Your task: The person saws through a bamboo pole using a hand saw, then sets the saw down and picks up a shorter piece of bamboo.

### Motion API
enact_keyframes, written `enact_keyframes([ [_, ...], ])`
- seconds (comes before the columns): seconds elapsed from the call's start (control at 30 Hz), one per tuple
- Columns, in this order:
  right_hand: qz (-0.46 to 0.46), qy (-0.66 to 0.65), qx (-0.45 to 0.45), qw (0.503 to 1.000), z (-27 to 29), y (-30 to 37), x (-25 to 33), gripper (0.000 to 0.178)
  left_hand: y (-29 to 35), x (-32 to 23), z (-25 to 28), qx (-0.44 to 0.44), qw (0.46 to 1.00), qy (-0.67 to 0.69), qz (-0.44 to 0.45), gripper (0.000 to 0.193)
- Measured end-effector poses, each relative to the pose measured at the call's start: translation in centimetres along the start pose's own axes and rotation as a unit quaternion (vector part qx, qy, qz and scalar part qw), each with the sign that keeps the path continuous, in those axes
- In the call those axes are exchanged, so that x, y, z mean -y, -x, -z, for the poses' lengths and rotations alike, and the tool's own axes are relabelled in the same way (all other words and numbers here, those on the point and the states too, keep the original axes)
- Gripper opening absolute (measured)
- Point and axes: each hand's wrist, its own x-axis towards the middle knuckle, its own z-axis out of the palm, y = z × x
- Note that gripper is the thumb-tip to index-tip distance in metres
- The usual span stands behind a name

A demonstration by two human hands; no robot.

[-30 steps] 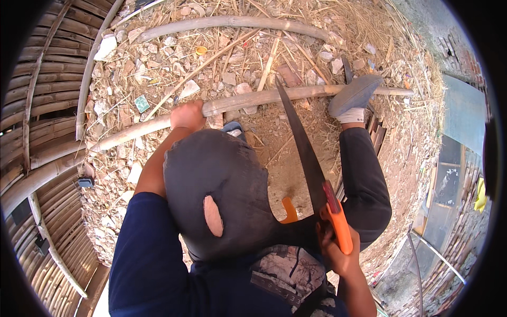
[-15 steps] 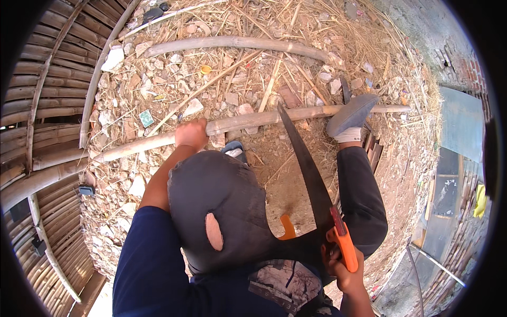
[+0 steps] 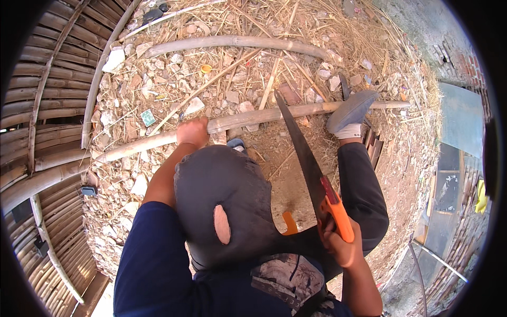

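Note:
A long bamboo pole (image 3: 264,115) lies across the rubble and straw in front of me. My left hand (image 3: 193,132) grips it near its middle. A foot in a grey shoe (image 3: 351,111) presses on the pole further right. My right hand (image 3: 340,248) is shut on the orange handle of a hand saw (image 3: 301,153). The saw's dark blade slants up to the pole, and its tip meets it between my left hand and the shoe. My head, in a grey hood (image 3: 222,195), hides part of the ground below the pole.
A second bamboo pole (image 3: 232,42) lies further away on the straw. Stacked bamboo poles (image 3: 47,105) fill the left side. Loose stones (image 3: 158,84) cover the ground. A brick wall (image 3: 449,53) and a blue panel (image 3: 462,116) stand at the right.
The saw has slid slightly back and forth on the pole. My left hand and the foot have kept their places on the bamboo.

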Motion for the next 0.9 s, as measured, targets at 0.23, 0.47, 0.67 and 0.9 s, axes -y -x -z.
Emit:
enact_keyframes([
  [0.23,0.012,0.034,-0.003,0.999,1.6,3.8,-0.1,0.013,0.1,0.2,0.3,0.005,1.000,0.022,0.011,0.025],
  [0.47,0.018,-0.044,-0.010,0.999,2.8,4.9,-2.0,0.006,0.1,-0.6,0.9,0.011,1.000,0.006,0.014,0.023],
  [0.67,0.057,0.002,-0.020,0.998,1.2,2.6,-1.6,0.009,0.5,-0.3,0.5,0.009,1.000,0.023,0.014,0.026],
  [0.9,0.160,-0.038,-0.137,0.977,4.8,3.5,-6.9,0.015,3.2,1.7,3.7,-0.189,0.979,0.048,-0.054,0.051],
])
